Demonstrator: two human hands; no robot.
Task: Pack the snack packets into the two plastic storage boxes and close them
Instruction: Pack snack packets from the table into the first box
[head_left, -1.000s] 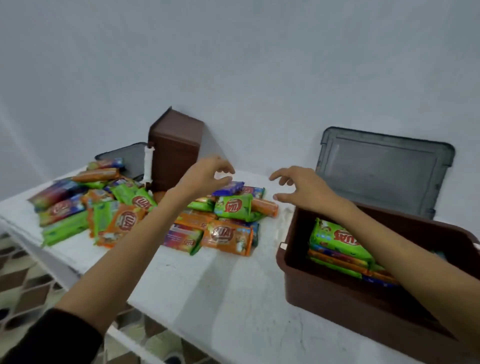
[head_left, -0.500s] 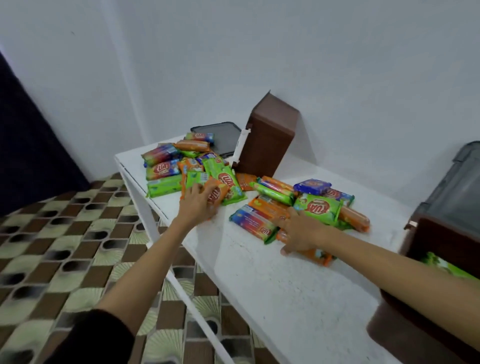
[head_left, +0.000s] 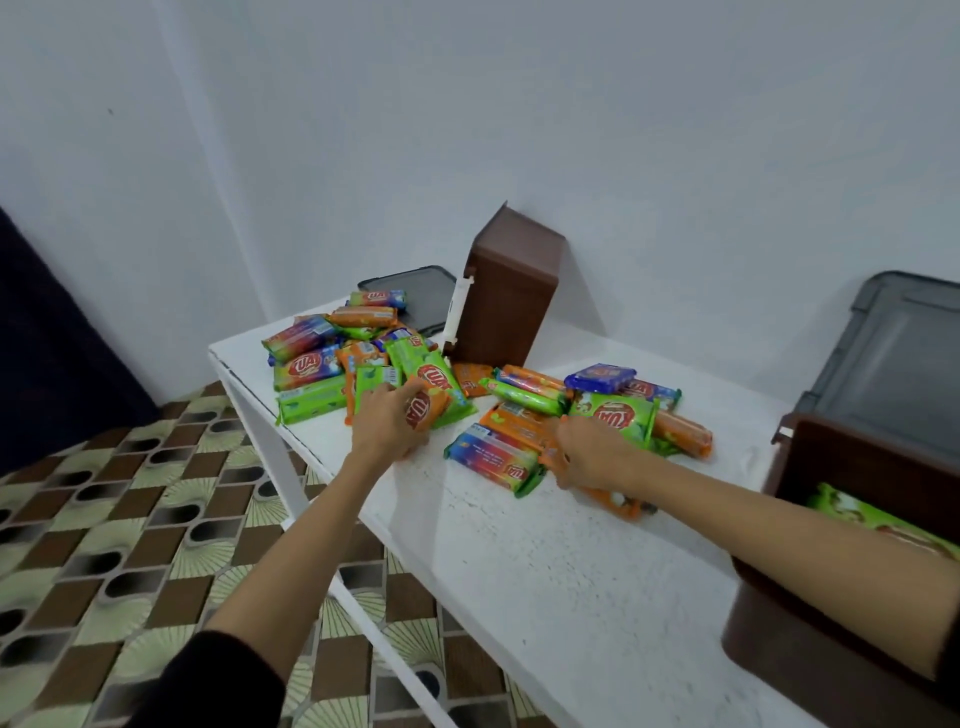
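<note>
Several snack packets lie in two heaps on the white table. My left hand grips an orange packet at the near edge of the left heap. My right hand holds another orange packet at the front of the right heap, next to a rainbow-coloured packet. One brown storage box stands open at the right with a green packet inside and its grey lid leaning on the wall. A second brown box stands on end behind the heaps.
A dark grey lid lies flat at the table's back left corner. The table's left edge drops to a patterned floor. White walls meet behind the table. A dark curtain hangs at the far left.
Both hands dropped from the air onto the heaps and closed on orange packets. The view swung left, pushing the open box to the right edge.
</note>
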